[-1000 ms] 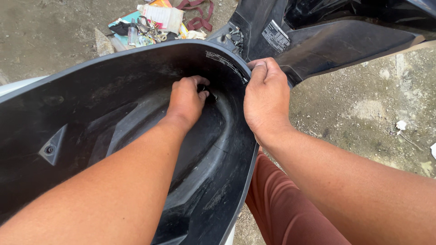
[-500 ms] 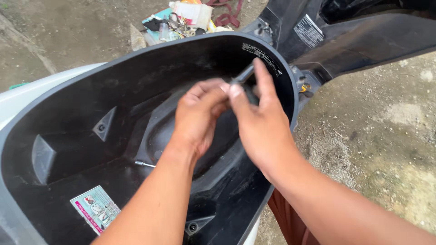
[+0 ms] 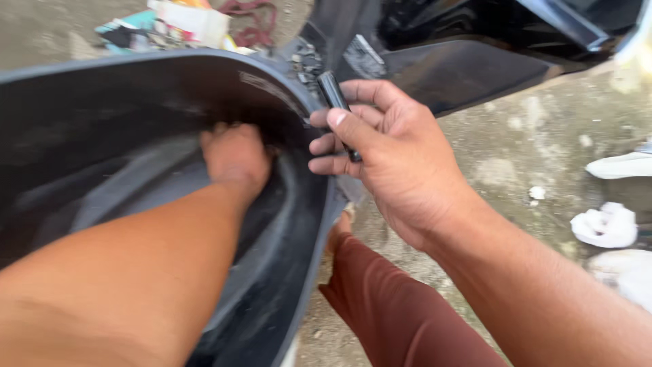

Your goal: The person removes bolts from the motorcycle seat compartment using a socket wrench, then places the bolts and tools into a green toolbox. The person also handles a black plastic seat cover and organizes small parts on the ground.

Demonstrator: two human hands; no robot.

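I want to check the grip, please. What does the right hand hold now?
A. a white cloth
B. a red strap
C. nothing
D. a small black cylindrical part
D: the right hand pinches a small black cylindrical part between thumb and fingers, above the rim of the black storage tub.

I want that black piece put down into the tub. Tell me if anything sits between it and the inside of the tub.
The right hand holds the short black bar just outside the black tub's rim. The left hand and forearm fill the tub's near end right beside it. Apart from them and the rim, nothing visible lies between.
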